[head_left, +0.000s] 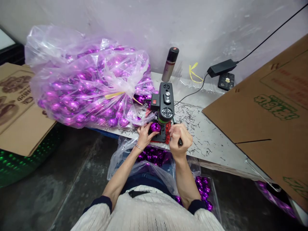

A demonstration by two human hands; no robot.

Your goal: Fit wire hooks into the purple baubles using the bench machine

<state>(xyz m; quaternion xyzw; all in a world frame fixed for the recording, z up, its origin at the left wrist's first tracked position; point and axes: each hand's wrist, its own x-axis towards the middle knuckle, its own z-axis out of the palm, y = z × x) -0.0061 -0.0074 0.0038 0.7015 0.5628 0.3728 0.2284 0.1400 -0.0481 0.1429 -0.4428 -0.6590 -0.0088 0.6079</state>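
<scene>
A shiny purple ball (155,127) sits at the base of a small black press-like machine (166,101) with a red switch on its side. My left hand (144,136) has its thumb and fingers closed around the ball's near and left sides. My right hand (181,141) is wrapped in a fist around the black-ended lever (180,142) at the machine's right. Red and black material lies under the machine. More purple balls (154,155) rest in an open clear bag across my lap.
A large tied plastic bag (96,86) of purple balls fills the table's left side. Behind the machine stands a spray can (170,64). A power adapter (221,67) and a cardboard box (264,109) are at right. Small dark scraps litter the table (204,134); another carton (21,112) is at left.
</scene>
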